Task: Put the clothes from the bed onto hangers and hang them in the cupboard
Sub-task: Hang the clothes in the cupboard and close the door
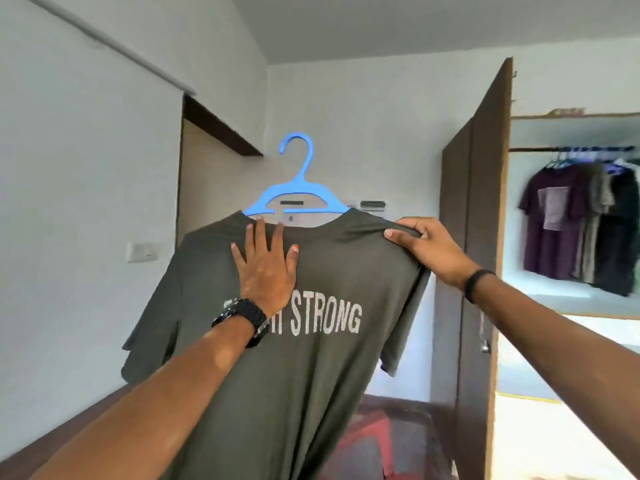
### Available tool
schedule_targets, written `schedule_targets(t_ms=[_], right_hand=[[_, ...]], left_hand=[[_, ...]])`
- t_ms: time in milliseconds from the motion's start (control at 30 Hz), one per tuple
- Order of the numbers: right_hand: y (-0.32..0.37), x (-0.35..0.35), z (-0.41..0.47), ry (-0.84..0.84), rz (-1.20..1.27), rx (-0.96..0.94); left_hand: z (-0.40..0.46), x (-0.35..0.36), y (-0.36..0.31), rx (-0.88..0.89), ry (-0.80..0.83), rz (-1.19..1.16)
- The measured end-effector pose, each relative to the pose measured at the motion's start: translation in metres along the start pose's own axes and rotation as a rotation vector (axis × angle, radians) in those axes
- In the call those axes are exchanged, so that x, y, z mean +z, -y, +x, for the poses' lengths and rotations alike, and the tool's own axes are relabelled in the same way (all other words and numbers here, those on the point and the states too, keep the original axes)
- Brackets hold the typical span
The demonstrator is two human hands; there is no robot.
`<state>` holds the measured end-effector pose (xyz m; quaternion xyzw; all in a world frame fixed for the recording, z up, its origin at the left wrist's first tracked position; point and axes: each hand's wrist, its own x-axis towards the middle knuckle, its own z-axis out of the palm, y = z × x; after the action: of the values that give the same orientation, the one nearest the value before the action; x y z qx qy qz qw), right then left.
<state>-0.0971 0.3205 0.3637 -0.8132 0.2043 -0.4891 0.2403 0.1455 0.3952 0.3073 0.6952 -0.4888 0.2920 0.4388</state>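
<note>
1. Fingers of the left hand lie straight and spread, pressed flat against the olive T-shirt just below its collar; they curl round nothing.
2. Right hand pinches the shirt's shoulder seam, thumb and fingers bunching the cloth where the hanger's arm ends.
3. Held up in mid-air in front of the person, the shirt is already threaded onto the blue hanger, whose hook stands free above the neckline.
4. Well off to the right, past the open cupboard door, the rail carries several hung shirts.
5. Nobody holds the hook, I judge; the hanger seems supported only through the fabric. If the right pinch slackens, the hanger may tip and the shoulder may slide off its arm.
6. The left shoulder looks to sag lower than the right, so the garment could slip sideways while being carried.
7. Swinging it towards the rail risks catching the door edge or knocking the clothes hanging there.
</note>
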Motion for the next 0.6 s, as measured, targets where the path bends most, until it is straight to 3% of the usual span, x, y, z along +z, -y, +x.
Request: schedule_targets(t_ms=[100, 233, 333, 433, 600], right_hand=[[0.034, -0.088, 0.022, -0.146, -0.092, -0.006], [0.047, -0.169, 0.019, -0.319, -0.178, -0.005], [0.036, -0.220, 0.004, -0.413, -0.254, 0.027], [0.015, -0.285, -0.017, -0.513, -0.393, 0.080], [-0.044, -0.390, -0.051, -0.599, -0.604, 0.162]], left_hand=[[0.057, 0.004, -0.085, 0.100, 0.024, -0.154], [0.085, 0.012, -0.185, 0.222, -0.137, -0.511], [0.080, 0.038, -0.249, 0.302, -0.195, -0.540], [0.063, 0.085, -0.329, 0.370, -0.101, -0.513], [0.030, 0.174, -0.454, 0.494, 0.308, -0.480]])
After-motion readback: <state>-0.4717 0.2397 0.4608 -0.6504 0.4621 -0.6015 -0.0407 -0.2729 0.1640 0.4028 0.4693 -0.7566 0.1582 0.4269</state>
